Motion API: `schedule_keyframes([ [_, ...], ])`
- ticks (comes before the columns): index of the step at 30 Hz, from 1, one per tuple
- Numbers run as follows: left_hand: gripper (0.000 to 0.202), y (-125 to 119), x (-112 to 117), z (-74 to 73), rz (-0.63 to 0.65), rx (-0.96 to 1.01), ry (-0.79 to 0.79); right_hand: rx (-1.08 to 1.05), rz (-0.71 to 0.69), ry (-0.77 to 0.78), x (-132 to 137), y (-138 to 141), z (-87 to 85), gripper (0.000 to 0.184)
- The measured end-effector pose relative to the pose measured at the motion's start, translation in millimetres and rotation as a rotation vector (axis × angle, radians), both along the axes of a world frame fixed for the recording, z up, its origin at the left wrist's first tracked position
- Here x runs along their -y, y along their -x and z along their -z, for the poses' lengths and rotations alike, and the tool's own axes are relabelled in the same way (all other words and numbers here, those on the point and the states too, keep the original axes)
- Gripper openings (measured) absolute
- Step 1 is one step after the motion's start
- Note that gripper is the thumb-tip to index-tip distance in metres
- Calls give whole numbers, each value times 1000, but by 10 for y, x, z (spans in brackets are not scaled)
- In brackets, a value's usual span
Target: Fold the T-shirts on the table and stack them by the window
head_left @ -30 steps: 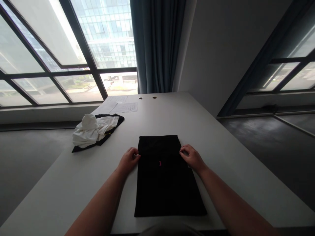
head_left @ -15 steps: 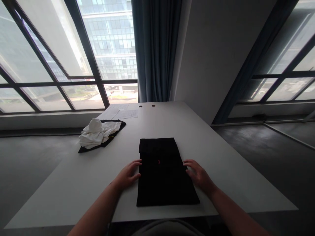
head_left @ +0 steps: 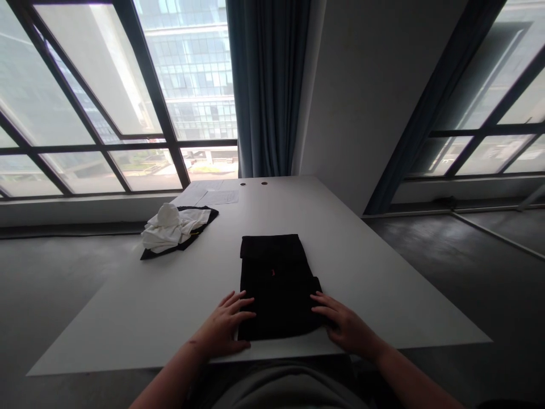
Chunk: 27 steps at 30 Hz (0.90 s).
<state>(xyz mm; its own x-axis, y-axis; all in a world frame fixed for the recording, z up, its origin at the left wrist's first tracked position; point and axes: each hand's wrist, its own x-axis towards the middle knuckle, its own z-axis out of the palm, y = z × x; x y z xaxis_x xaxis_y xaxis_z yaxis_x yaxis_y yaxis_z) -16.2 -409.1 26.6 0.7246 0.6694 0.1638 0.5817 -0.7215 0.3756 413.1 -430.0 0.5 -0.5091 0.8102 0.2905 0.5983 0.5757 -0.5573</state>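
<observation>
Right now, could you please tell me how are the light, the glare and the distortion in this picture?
Head view: the windows at left are bright, washed out in places; head view: the folded black cloth is so dark that its layers hardly separate; head view: the floor at right shows a dull sheen; head view: the table flares strongly toward the viewer, perhaps from a wide lens.

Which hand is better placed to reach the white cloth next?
Left, probably: the left hand is at the left edge of the folded black cloth, nearer the white cloth. The right hand is at the opposite edge.
</observation>
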Motion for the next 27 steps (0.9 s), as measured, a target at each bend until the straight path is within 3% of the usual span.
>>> schedule_keyframes([
  [3, 54, -69, 76, 27, -41, 51, -76, -30, 16, -7, 16, -20, 10, 64],
  [7, 71, -141, 127, 16, -59, 74, -55, -31, 65, -2, -2, -35, 22, 68],
  [10, 70, -155, 88, 27, -103, 80, -8, -61, 120, -3, -50, -20, 20, 69],
  [16, 44, -125, -40, 208, -343, 167, 14, -81, 139, 17, -145, 14, -51, 45],
  [20, 58, -70, -58, 219, -222, 116, 14, -109, 97, 24, -173, -20, -44, 44],
  [27, 62, -32, -33, 31, -77, 67, 69, -188, 125, 47, -169, -23, -25, 44],
])
